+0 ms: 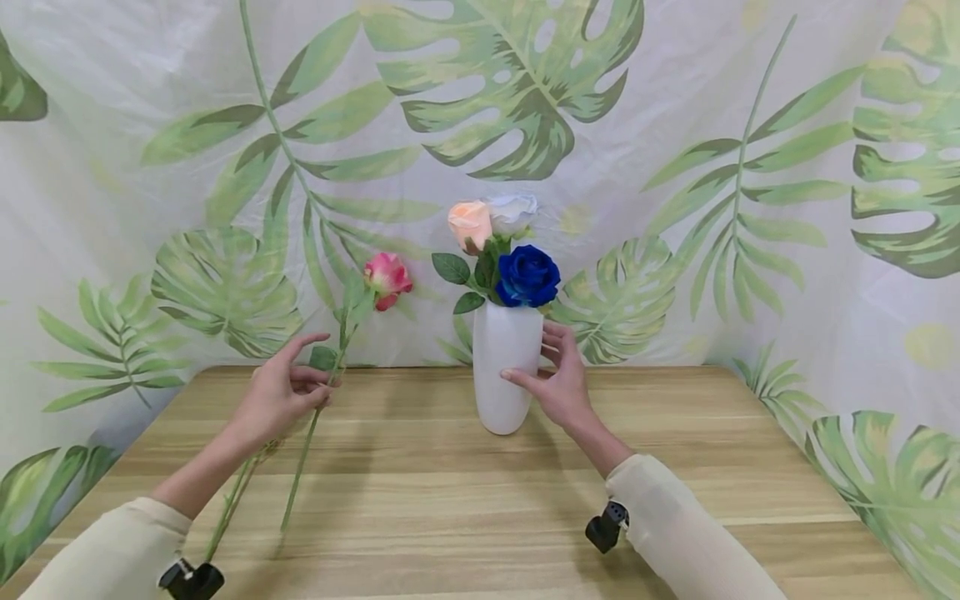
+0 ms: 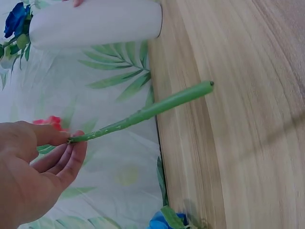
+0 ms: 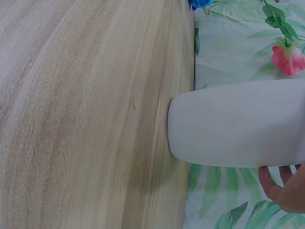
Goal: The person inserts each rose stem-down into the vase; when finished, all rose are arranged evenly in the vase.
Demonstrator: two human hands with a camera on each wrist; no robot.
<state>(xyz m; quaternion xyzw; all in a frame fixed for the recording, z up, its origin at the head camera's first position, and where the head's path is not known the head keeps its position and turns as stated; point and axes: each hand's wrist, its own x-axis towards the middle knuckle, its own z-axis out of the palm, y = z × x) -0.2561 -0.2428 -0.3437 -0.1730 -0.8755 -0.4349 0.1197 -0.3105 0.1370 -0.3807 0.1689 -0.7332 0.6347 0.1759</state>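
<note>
A pink rose [image 1: 387, 279] is held upright by its green stem [image 1: 298, 475], pinched between thumb and fingers of the left hand [image 1: 279, 398]. The stem's lower end [image 2: 190, 94] points over the table in the left wrist view. Around the right side of a white vase [image 1: 504, 367], the right hand [image 1: 562, 379] has its thumb on the front and its fingers on the far side. The vase stands upright and bears a blue rose [image 1: 528, 276], a peach rose [image 1: 470, 225] and a white rose [image 1: 513, 212]. Their stems inside the vase are hidden.
More stems [image 1: 228, 510] lie on the wooden table [image 1: 450, 533] by the left forearm, which hides part of them. Another blue flower [image 2: 167, 220] shows at the bottom of the left wrist view. A leaf-patterned cloth [image 1: 630, 192] hangs behind the table's back edge.
</note>
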